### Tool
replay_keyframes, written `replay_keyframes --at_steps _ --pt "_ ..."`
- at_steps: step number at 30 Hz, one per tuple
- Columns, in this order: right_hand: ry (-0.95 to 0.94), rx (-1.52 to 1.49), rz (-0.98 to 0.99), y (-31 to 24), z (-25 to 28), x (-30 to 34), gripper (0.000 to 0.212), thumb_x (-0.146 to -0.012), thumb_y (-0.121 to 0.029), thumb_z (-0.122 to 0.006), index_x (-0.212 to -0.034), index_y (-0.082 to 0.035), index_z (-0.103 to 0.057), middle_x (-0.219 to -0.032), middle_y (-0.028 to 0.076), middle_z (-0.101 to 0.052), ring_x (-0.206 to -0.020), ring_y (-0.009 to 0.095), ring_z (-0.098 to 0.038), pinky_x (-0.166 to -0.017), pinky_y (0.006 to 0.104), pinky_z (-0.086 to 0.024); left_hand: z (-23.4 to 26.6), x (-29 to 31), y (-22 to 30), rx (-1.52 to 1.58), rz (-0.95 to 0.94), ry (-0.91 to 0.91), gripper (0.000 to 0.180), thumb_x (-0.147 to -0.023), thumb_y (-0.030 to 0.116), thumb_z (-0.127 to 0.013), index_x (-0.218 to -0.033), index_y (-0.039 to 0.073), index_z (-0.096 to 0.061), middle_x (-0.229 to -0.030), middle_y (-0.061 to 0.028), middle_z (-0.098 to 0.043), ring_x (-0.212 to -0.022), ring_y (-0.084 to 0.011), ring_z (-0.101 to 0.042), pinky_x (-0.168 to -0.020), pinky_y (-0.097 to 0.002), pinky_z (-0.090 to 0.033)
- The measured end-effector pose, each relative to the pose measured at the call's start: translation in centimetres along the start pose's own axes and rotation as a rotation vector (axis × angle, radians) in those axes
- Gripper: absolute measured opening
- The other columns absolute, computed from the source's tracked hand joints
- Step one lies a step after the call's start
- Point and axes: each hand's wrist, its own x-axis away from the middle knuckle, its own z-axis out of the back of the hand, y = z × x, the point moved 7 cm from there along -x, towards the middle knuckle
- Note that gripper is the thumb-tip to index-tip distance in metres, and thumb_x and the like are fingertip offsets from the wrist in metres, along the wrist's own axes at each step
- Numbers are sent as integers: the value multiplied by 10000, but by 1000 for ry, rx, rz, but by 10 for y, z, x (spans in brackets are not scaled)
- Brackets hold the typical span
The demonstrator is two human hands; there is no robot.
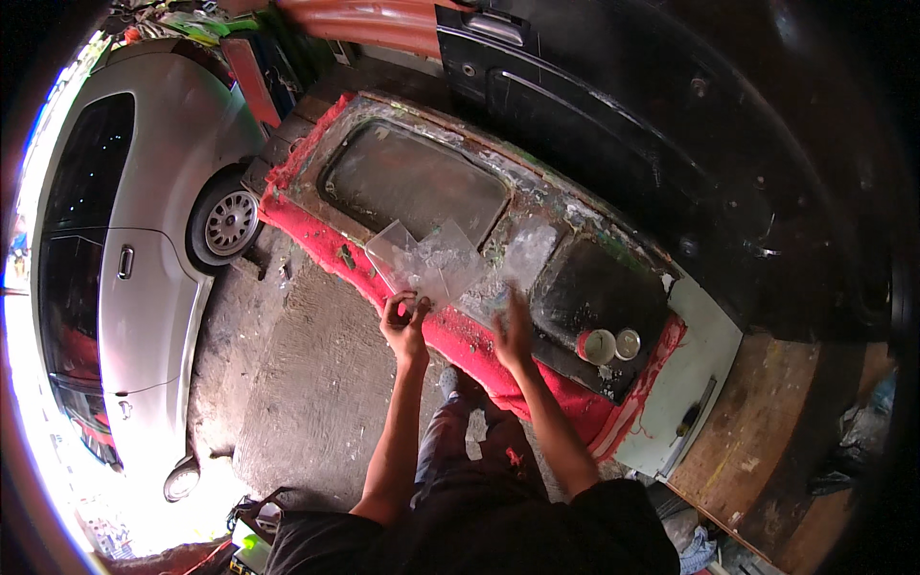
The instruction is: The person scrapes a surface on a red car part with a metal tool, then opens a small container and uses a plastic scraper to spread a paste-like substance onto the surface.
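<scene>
My left hand pinches the near edge of a clear plastic sheet with pale smears on it. The sheet is tilted over the near side of a worn vehicle door panel. My right hand is just right of the sheet, smeared by motion, and I cannot tell whether it grips anything. Beyond its fingers is a whitish translucent patch or piece; its kind is unclear. A red-rimmed tin and a smaller round container or lid sit on the panel's right part.
A red cloth lies under the panel. At the left stands a silver car; a dark vehicle body borders the far side. A pale board and a wooden surface are at the right. Rough concrete floor lies left of my legs.
</scene>
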Motion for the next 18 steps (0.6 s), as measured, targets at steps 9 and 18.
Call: replay_keyframes --at_steps 9,18 --pt "-272 -54 160 -20 -26 37 655 -934 -212 -571 -1499 -30 -295 -1455 242 -412 -1352 421 -376 -1132 480 -291 -10 -3 4 40 25 -87 236 -799 -74 -726 -996 9 -628 -893 -19 -633 -791 -108 -601 -722 -262 -512" --pt "-251 -105 68 -18 -17 27 606 -950 -256 -552 -1466 -8 -352 -1472 216 -413 -1341 400 -403 -1126 496 -284 -26 -2 -8 7 48 -197 212 -815 -68 -715 -989 15 -628 -867 -16 -630 -782 -89 -595 -698 -251 -500"
